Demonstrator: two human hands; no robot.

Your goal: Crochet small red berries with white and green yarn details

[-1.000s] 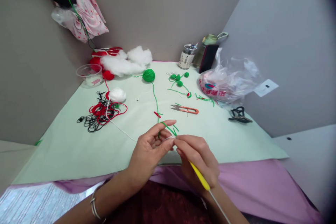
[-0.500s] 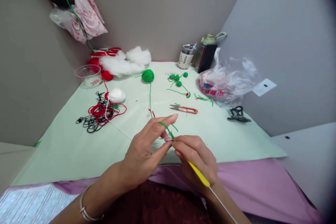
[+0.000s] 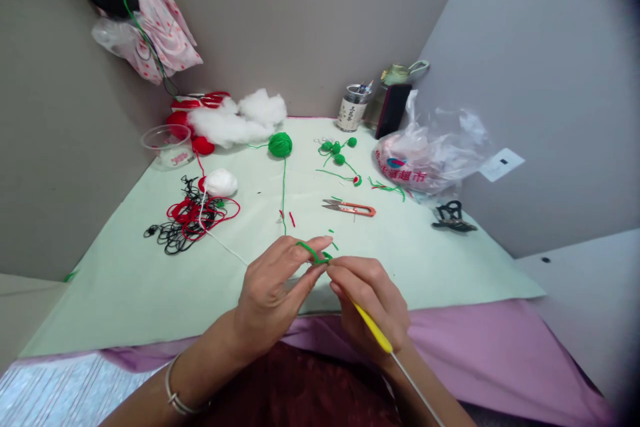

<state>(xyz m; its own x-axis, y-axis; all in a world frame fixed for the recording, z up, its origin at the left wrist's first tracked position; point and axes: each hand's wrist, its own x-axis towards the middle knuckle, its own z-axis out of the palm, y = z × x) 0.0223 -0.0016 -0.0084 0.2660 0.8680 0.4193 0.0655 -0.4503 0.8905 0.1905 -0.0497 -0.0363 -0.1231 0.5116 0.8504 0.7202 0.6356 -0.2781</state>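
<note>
My left hand (image 3: 273, 290) pinches a small crochet piece (image 3: 323, 260), with green yarn (image 3: 307, 251) running over its raised index finger. Most of the piece is hidden by my fingertips. In my right hand (image 3: 373, 300) is a crochet hook (image 3: 373, 327) with a yellow handle and a metal shaft; its tip meets the work at the left fingertips. From the hands a green strand leads up to a green yarn ball (image 3: 280, 145). A white strand runs left to a white yarn ball (image 3: 221, 183).
Orange thread snips (image 3: 349, 207) lie beyond my hands, near green yarn scraps and small green balls (image 3: 336, 147). Tangled black and red cord (image 3: 187, 220) is on the left, behind it a clear tub (image 3: 167, 145) and white stuffing (image 3: 235, 121). A plastic bag (image 3: 425, 153) stands right.
The left index finger has lowered slightly, and the green yarn now lies across the top of the piece. White showing there before is mostly covered. Both hands stay close together.
</note>
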